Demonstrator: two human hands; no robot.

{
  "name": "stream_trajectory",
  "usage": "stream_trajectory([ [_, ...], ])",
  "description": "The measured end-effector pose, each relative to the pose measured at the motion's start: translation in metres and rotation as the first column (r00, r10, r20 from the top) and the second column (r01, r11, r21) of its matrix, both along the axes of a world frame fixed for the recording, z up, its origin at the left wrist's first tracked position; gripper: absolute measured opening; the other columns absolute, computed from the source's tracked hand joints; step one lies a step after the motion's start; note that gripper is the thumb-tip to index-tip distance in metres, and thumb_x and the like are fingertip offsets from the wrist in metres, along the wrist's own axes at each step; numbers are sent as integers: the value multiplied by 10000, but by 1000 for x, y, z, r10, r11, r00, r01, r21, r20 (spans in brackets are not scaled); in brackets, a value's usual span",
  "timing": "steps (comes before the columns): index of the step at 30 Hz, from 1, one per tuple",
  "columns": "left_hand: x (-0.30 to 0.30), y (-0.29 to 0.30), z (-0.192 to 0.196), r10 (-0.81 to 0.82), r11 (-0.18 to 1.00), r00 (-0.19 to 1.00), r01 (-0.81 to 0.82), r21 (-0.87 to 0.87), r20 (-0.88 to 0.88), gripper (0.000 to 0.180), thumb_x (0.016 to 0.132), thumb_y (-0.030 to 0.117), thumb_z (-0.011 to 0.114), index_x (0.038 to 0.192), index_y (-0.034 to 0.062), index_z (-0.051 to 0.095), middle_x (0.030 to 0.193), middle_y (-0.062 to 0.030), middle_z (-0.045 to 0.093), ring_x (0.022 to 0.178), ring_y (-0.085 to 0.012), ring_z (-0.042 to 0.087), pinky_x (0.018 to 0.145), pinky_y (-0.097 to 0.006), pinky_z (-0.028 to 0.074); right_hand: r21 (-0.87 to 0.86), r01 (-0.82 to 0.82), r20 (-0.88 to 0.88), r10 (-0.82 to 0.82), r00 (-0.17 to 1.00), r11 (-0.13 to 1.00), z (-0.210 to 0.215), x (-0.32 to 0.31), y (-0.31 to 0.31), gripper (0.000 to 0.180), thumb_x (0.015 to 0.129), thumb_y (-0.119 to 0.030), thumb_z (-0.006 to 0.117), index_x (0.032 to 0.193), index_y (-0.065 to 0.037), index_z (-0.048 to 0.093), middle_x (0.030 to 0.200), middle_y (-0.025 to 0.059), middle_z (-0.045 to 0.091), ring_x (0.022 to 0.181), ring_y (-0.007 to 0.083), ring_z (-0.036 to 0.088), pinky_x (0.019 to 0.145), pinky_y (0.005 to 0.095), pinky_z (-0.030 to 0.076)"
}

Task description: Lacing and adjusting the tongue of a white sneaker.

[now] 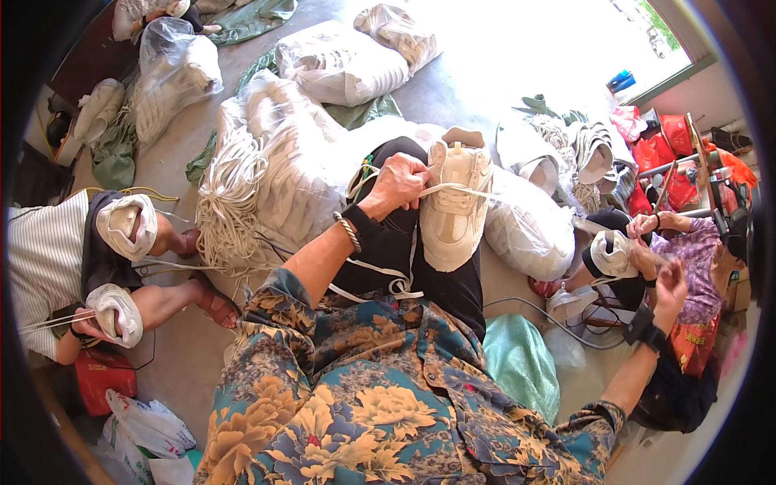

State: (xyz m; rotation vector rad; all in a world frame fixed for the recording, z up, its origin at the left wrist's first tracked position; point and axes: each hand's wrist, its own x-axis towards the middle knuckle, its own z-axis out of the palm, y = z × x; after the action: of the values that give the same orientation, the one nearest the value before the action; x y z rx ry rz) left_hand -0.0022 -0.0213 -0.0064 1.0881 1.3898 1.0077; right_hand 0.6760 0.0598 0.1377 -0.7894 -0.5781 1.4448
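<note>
A cream sneaker [455,214] rests on my dark-trousered knees, its toe toward me. My left hand [398,183] is at its left side, fingers pinched on a white shoelace [462,189] that crosses the shoe's eyelets. Far out to the right, my right hand [669,291] is raised with closed fingers on the other stretch of this lace, which runs taut from the shoe. More white lace [398,287] lies loose over my lap. The fingertips of my right hand are small and partly blurred.
Clear bags of shoes [343,65] and a bundle of white laces [234,190] lie ahead. One co-worker's striped shirt [48,267] is at left, another's checked shirt [695,250] at right, both with shoes on their knees. A green bag [520,364] stands beside my right leg.
</note>
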Motion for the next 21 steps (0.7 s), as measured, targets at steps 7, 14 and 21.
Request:
stream_trajectory([
  [7, -12, -5, 2, -96, 994, 992, 92, -50, -84, 171, 850, 99, 477, 812, -29, 583, 571, -59, 568, 379, -78, 492, 305, -190, 346, -265, 373, -86, -407, 909, 889, -47, -13, -52, 62, 887, -20, 467, 874, -1, 525, 725, 67, 540, 633, 169, 513, 560, 272, 420],
  [14, -5, 3, 8, -128, 990, 968, 110, -93, -216, 141, 782, 73, 477, 714, 3, 579, 559, -46, 564, 372, -71, 480, 300, -206, 335, -133, 167, 282, -124, 951, 977, -101, -88, -39, 76, 899, -59, 494, 967, -43, 525, 754, 2, 490, 580, 66, 407, 448, 187, 319],
  [21, 8, 12, -8, 188, 890, 698, 176, 420, -691, 164, 724, 124, 531, 726, -22, 605, 631, -258, 575, 566, -356, 600, 555, -401, 493, -181, -314, 727, 342, 595, 932, -128, -353, -44, 199, 874, -149, 526, 988, -3, 598, 745, 58, 619, 601, 89, 548, 534, 205, 434],
])
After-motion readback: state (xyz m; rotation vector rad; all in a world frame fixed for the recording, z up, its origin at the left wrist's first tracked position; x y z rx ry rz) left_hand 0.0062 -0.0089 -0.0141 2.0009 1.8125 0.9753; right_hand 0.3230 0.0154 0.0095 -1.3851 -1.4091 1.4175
